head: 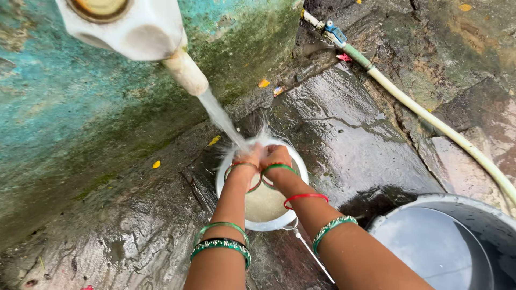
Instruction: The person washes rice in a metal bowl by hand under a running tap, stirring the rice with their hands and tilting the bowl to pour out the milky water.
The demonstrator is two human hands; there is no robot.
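Observation:
A white plastic tap [141,28] sticks out of a mossy turquoise wall and pours a stream of water [221,119] down onto my hands. My left hand [249,157] and my right hand [275,156] are pressed together under the stream, fingers curled closed. Whether they hold anything cannot be seen. Below them a round white bowl [299,172] sits on the wet stone floor, filled with cloudy water. Green, red and black bangles ring both my forearms.
A grey bucket [450,204] full of water stands at the lower right. A pale hose [430,117] with a blue valve runs along the wet stone from the top centre to the right edge. Yellow leaves lie scattered by the wall.

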